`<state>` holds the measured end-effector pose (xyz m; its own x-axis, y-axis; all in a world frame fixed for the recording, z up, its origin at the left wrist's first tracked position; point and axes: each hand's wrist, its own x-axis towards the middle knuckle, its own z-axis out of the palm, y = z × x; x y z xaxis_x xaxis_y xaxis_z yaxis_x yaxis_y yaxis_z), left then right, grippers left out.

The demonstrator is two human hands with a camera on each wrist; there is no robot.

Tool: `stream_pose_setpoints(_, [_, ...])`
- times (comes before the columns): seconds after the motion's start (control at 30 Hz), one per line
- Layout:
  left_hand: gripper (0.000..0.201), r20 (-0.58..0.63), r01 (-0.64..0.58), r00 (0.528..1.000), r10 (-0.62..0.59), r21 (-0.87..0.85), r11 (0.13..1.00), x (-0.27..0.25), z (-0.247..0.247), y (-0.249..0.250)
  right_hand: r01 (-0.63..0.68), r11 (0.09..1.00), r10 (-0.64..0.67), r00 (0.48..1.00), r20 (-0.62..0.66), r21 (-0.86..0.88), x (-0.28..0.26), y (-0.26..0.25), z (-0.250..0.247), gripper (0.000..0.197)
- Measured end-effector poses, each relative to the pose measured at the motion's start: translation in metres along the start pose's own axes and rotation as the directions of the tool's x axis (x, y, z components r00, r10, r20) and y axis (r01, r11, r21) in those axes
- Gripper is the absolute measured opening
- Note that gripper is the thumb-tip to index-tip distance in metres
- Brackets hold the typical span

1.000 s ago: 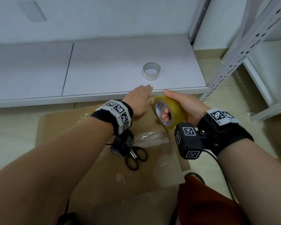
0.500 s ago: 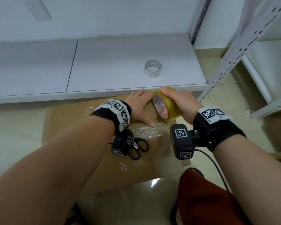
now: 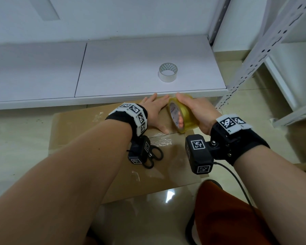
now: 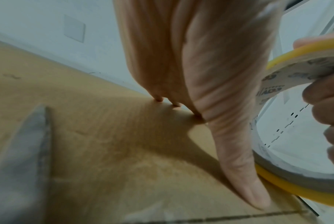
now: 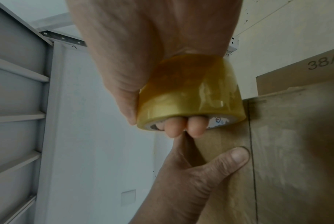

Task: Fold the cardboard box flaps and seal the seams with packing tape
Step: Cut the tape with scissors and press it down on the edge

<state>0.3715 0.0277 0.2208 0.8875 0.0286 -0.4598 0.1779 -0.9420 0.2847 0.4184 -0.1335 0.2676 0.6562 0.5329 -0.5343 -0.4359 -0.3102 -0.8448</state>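
Note:
A brown cardboard box (image 3: 88, 138) lies on the floor with its flaps folded flat and a seam (image 5: 252, 159) running across the top. My right hand (image 3: 194, 110) grips a yellow-clear roll of packing tape (image 3: 183, 117), fingers through its core (image 5: 183, 125), and holds it on the box's far right corner. My left hand (image 3: 155, 112) lies flat on the cardboard just left of the roll, fingers straight, thumb (image 4: 244, 174) beside the roll (image 4: 296, 186). Shiny tape (image 3: 162, 140) covers part of the seam.
Black-handled scissors (image 3: 152, 157) lie on the box under my left wrist, blade (image 4: 26, 151) in the left wrist view. A second, clear tape roll (image 3: 167, 72) stands on the low white shelf (image 3: 113, 71) behind. Perforated metal rack posts (image 3: 265, 50) rise at right.
Both hands moved away from me toward the box's far edge. The tape roll went with the right hand; the left hand stays flat on the cardboard beside it.

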Motion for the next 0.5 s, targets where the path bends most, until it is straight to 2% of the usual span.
stream_pose_setpoints(0.5, [0.125, 0.014, 0.014, 1.000, -0.014, 0.019, 1.000, 0.0018, 0.0020, 0.0007, -0.002, 0.997, 0.003, 1.000, 0.014, -0.075, -0.0098, 0.0016, -0.0030, 0.049])
